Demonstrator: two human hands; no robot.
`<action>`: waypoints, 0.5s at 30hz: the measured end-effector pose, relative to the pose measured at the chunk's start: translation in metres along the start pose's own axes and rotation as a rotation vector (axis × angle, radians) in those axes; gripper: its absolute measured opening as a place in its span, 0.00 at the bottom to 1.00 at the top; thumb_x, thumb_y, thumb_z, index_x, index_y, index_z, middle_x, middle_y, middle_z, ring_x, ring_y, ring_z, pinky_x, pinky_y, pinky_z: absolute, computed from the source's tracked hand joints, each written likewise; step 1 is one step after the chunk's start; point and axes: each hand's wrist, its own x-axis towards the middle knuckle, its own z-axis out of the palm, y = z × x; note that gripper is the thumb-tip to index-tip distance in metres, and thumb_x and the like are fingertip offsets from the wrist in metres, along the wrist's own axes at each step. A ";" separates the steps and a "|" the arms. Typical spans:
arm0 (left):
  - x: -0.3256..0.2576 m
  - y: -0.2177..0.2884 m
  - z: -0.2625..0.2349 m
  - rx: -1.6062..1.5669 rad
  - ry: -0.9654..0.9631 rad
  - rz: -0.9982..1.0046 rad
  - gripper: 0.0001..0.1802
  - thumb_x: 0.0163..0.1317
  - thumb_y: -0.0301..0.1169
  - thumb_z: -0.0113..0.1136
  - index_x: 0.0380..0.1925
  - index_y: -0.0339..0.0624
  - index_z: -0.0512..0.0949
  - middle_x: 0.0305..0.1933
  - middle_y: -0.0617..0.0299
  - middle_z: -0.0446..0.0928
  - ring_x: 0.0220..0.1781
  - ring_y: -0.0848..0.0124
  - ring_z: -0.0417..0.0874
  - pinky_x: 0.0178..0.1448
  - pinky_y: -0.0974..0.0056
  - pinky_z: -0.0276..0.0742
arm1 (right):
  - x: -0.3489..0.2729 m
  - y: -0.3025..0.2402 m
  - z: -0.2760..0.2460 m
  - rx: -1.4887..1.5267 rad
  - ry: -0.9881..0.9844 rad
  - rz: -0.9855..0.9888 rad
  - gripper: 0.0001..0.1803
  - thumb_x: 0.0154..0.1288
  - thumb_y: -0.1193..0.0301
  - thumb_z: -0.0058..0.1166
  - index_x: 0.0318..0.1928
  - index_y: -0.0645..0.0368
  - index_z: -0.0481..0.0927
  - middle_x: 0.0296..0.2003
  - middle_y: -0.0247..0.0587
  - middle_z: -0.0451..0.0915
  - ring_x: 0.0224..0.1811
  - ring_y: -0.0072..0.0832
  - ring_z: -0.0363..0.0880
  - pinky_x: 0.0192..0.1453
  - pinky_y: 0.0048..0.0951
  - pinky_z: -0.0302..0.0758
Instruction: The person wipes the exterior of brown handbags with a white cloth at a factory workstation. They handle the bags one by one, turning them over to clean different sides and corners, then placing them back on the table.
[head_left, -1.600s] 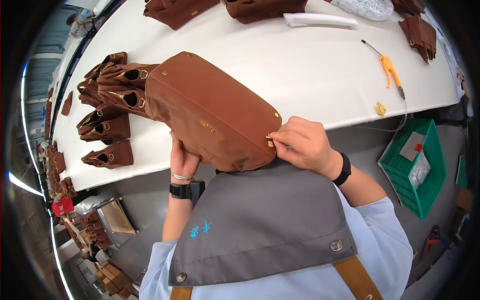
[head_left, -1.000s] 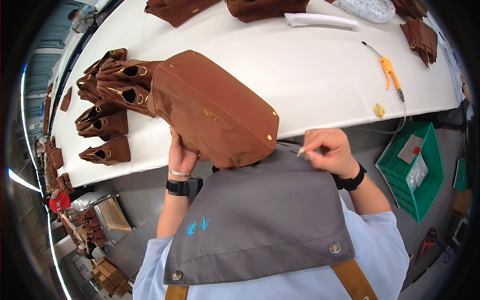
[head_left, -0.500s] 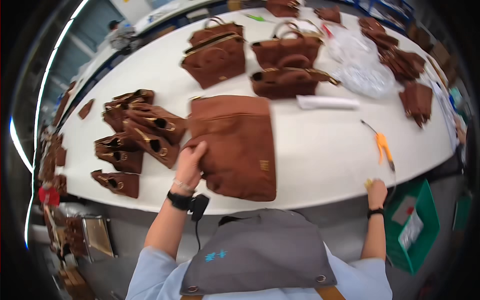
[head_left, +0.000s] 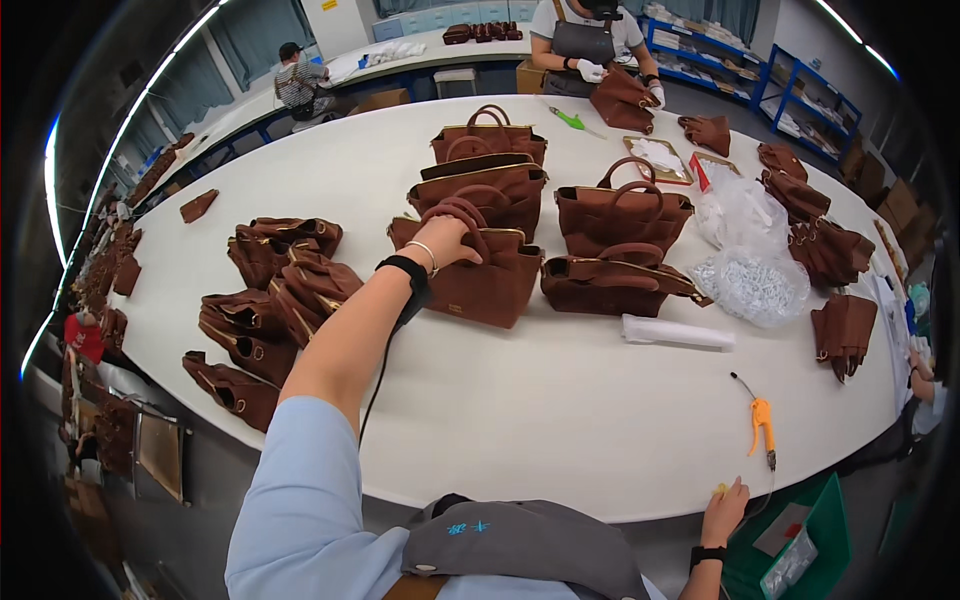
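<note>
My left hand (head_left: 447, 243) reaches far out with its fingers closed round the handles of a brown leather handbag (head_left: 480, 288). That bag stands upright on the white table (head_left: 560, 400), in front of a second handbag (head_left: 500, 200) and a third (head_left: 522, 140) in the same row. To its right are two more brown handbags, one upright (head_left: 615, 222) and one lower in front (head_left: 600, 288). My right hand (head_left: 727, 510) is at the table's near edge, fingers pinched on a small yellow thing too small to name. The orange air blow gun (head_left: 762, 425) lies beyond it.
Several brown bags (head_left: 240, 330) lie at the left, more (head_left: 845, 335) at the right. A clear plastic bag (head_left: 755, 285) and a white roll (head_left: 678, 333) lie right of centre. A green bin (head_left: 820, 540) stands lower right. Across the table, a gloved co-worker handles a bag (head_left: 622, 98).
My left hand has carried the handbag away from me into the row and shifted from its side to its handles. The view has tilted up, and the co-worker shows.
</note>
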 end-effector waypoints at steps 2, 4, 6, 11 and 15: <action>0.010 -0.029 0.016 0.136 0.045 -0.025 0.25 0.50 0.47 0.71 0.40 0.38 0.83 0.46 0.49 0.82 0.52 0.55 0.80 0.60 0.57 0.73 | 0.020 -0.049 -0.018 0.148 -0.070 -0.076 0.21 0.57 0.82 0.51 0.54 0.70 0.72 0.43 0.53 0.71 0.49 0.50 0.72 0.52 0.42 0.72; 0.015 -0.030 0.030 0.221 0.124 -0.087 0.29 0.51 0.48 0.70 0.44 0.35 0.81 0.47 0.49 0.81 0.56 0.55 0.78 0.61 0.57 0.72 | 0.037 -0.096 -0.025 0.331 -0.036 -0.266 0.19 0.55 0.84 0.51 0.51 0.69 0.74 0.42 0.53 0.73 0.46 0.49 0.73 0.49 0.41 0.72; 0.009 -0.030 0.052 0.210 0.306 -0.110 0.34 0.50 0.46 0.71 0.51 0.34 0.76 0.53 0.49 0.78 0.60 0.54 0.74 0.64 0.54 0.69 | 0.057 -0.154 -0.022 0.549 -0.068 -0.327 0.16 0.53 0.84 0.53 0.45 0.66 0.78 0.39 0.51 0.75 0.43 0.47 0.75 0.47 0.40 0.74; -0.037 -0.009 0.090 0.098 0.787 0.020 0.38 0.47 0.38 0.72 0.58 0.36 0.68 0.67 0.49 0.64 0.71 0.51 0.61 0.72 0.46 0.57 | 0.121 -0.287 0.025 1.008 -0.467 -0.383 0.23 0.53 0.78 0.60 0.52 0.64 0.76 0.49 0.49 0.75 0.50 0.41 0.77 0.51 0.36 0.76; -0.067 0.010 0.134 -0.147 0.919 -0.232 0.47 0.42 0.37 0.78 0.62 0.36 0.63 0.71 0.48 0.54 0.73 0.48 0.54 0.73 0.47 0.54 | 0.155 -0.366 0.089 1.050 -0.347 0.038 0.52 0.48 0.67 0.70 0.66 0.77 0.51 0.63 0.64 0.61 0.66 0.50 0.62 0.71 0.39 0.60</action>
